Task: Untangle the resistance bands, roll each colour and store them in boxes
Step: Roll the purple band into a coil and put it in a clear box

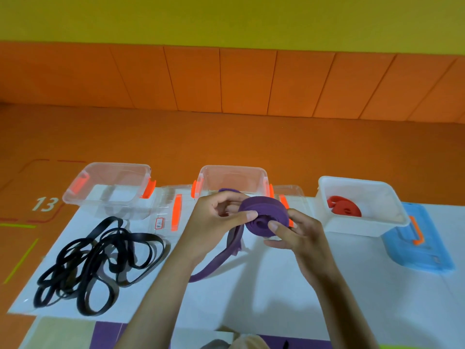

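The flat purple rubber resistance band (264,219), mostly wound into a coil, sits between both hands, raised above the white sheet (276,293) and just in front of the middle clear plastic box (234,176). The left hand (221,217) pinches the coil's left edge. The right hand (299,238) grips its right side, thumb on the face. The loose tail (216,263) hangs from the left underside, running down-left toward the person, nearer the left hand. Winding probably proceeds along it. Tangled black bands (100,263) lie well apart, left.

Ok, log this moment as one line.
step: rolling purple band | left hand: pinches roll | right hand: holds roll | red band: rolled, in white box | black bands: tangled
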Available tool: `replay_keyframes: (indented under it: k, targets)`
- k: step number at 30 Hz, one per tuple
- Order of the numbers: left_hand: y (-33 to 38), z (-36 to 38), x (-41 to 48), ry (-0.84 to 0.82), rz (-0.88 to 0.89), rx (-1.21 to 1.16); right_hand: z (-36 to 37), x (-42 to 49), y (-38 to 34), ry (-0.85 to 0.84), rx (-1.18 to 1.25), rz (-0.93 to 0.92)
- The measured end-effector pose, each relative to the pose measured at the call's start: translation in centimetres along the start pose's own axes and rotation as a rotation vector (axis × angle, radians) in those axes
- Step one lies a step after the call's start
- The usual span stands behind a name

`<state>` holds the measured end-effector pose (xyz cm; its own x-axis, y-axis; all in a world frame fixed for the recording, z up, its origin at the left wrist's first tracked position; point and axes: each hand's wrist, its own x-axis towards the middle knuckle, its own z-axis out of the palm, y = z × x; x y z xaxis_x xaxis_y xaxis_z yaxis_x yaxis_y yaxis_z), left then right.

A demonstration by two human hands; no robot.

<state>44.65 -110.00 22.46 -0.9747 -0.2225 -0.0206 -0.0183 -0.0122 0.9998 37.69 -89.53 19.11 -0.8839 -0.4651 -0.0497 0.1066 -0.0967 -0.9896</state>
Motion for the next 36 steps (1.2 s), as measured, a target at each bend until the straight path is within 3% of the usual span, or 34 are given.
replay_keyframes:
  k: [6, 11, 14, 18, 26, 30, 34, 36]
  targets:
    - [0.6, 0.3, 0.3, -0.075, -0.052, 0.069, 0.2, -0.9, -0.3, 0.127, 0.157, 0.067]
    - [1.5, 0.1, 0.4, -0.067, -0.072, -0.020, 0.5, -1.4, -1.1, 0.025, 0.285, 0.090]
    - [1.7, 0.8, 0.5, -0.022, -0.024, -0.055, 0.5, -1.4, -1.8, -0.026, 0.223, 0.040]
    - [1.9, 2.3, 0.2, 0.012, 0.032, -0.015, 0.1, -1.2, -2.8, 0.058, 0.080, -0.052]
    - [1.5, 3.3, -0.2, 0.135, 0.121, -0.060, 1.0, -0.7, -2.5, 0.048, 0.129, -0.071]
    - [2.0, 2.7, 0.3, 0.110, 0.206, 0.027, 0.7, -0.2, -2.6, 0.090, -0.194, -0.062]
    - [2.9, 2.1, 0.8, 0.056, 0.288, 0.170, -0.7, 0.1, -4.2, -0.062, -0.129, -0.057]
    - [3.6, 2.1, 1.2, 0.025, 0.323, 0.161, -1.0, 0.3, -5.2, -0.051, -0.081, -0.073]
